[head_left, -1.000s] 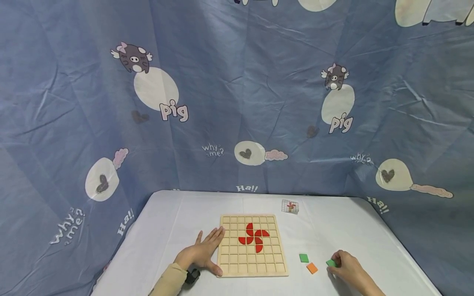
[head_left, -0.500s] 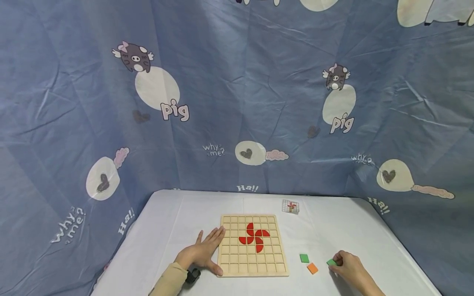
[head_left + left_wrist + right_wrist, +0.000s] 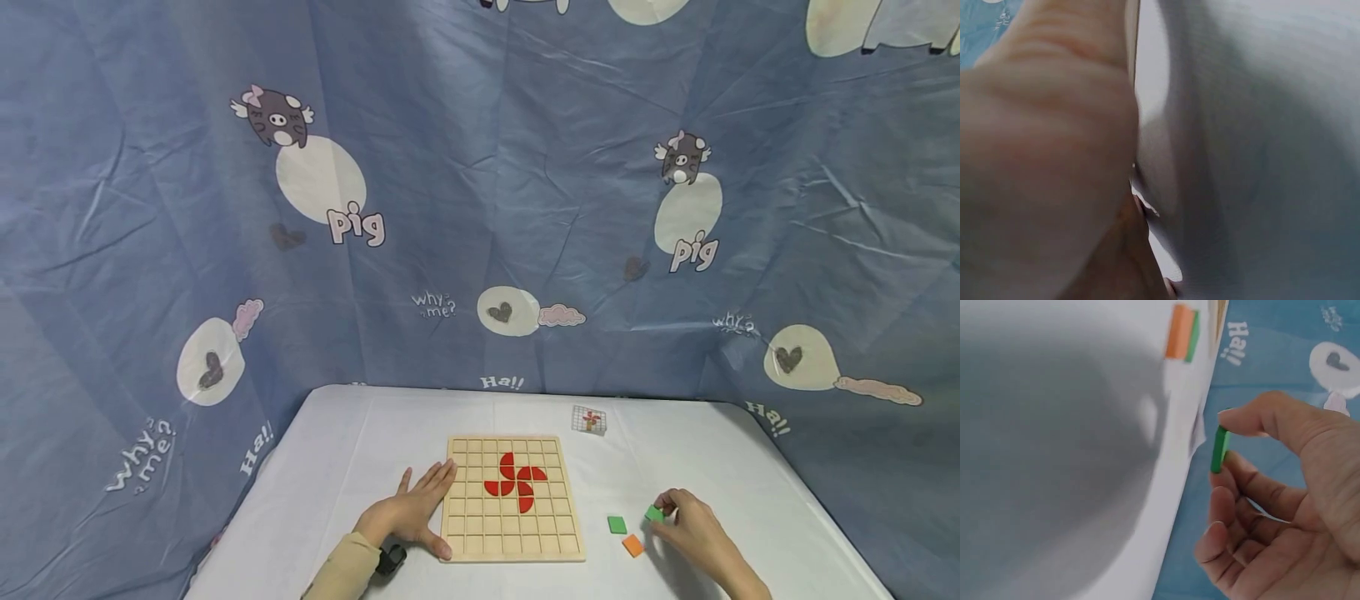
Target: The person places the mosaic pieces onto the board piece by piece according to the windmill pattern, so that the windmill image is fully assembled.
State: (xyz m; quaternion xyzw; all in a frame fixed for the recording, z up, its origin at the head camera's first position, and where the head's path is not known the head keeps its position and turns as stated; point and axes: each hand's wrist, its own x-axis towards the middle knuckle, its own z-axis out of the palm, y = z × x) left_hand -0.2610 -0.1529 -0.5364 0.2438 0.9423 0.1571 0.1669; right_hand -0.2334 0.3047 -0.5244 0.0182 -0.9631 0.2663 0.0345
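A wooden grid board (image 3: 480, 525) lies on the table with red rounded tiles (image 3: 507, 487) set in its squares as a pinwheel. My left hand (image 3: 411, 510) rests on the board's left edge, fingers spread and straight. In the right wrist view, my right hand (image 3: 1272, 494) pinches a green square tile (image 3: 1219, 449) by its edges between thumb and fingers. The head view has that hand (image 3: 690, 529) raised over the table, right of the board. A second green square tile (image 3: 617, 525) and an orange square tile (image 3: 633, 546) lie between board and hand.
A small card (image 3: 588, 419) printed with a grid and a red pinwheel stands behind the board to the right. The white table (image 3: 360, 442) ends at a blue curtain (image 3: 420, 208) with pig prints. The left wrist view shows mostly skin and white cloth.
My right hand has lifted the green tile and carried it a little left and away from me, toward the board. The left hand has stayed on the board's edge.
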